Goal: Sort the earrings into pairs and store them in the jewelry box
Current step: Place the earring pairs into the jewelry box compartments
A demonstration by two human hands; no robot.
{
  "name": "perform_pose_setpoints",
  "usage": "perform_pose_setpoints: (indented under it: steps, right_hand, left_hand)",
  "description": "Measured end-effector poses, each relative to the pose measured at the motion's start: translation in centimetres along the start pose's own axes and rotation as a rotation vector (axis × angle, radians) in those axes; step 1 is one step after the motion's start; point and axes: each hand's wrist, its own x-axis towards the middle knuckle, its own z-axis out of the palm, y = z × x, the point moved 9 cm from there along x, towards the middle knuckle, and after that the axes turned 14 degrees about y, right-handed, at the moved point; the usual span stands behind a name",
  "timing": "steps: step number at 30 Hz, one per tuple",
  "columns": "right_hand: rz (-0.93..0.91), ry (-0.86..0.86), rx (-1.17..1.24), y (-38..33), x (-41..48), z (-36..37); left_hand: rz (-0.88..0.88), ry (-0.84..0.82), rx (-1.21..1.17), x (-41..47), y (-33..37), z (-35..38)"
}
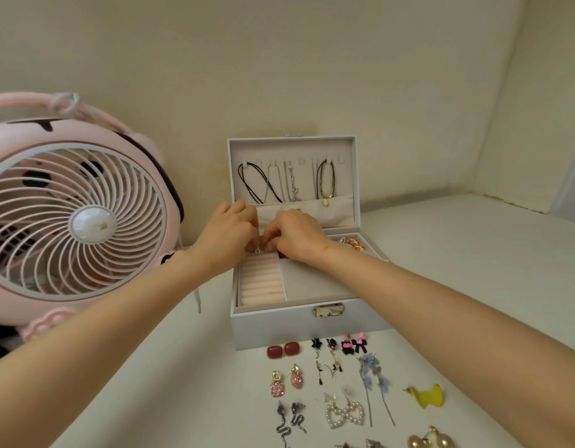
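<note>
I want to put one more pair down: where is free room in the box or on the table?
Free: the grey compartment right of the ring rolls; the table right of the jewelry box, and left of the earring rows. Crowded: directly in front of the box.

Open jewelry box [299,321] on white table [473,270], lid [292,150] upright, necklaces [263,182] hanging inside it. Both hands over the back of the pink ring rolls [263,282]: left hand [226,236] pinches a small sparkly earring [256,250], right hand [299,236] fingers curled, touching the left's fingertips, grip unclear. Earring pairs lie in front of the box: red squares [283,350], pearl hearts [344,414], snakes [289,418]. Pink fan [76,218] at left.
</note>
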Motion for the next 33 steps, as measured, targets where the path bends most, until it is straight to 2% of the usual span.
perform_pose_setpoints:
  steps: [6, 10, 13, 16, 28, 33]
  right_hand:
    - [0.009, 0.041, -0.014, 0.0, -0.2, -0.3]
    - [0.022, 0.007, -0.033, 0.2, -0.4, 0.2]
    - [0.030, 0.005, -0.031, 0.3, -0.5, 0.2]
    - [0.024, -0.002, -0.042, 0.2, -0.5, 0.1]
    - [0.029, 0.014, -0.019, 0.4, -0.5, 0.1]
    - [0.022, 0.017, -0.004, 0.4, -0.5, 0.0]
  left_hand:
    - [0.041, 0.005, 0.079, -0.3, 0.2, 0.1]
    - [0.007, -0.009, 0.069, -0.3, 0.0, 0.3]
    - [-0.100, -0.044, 0.036, 0.0, -0.7, 0.5]
    - [-0.196, -0.168, 0.031, -0.2, -1.9, 2.1]
    - [-0.293, -0.157, -0.081, 0.3, -2.3, 3.3]
    - [-0.311, -0.036, -0.067, 0.4, -2.2, 1.8]
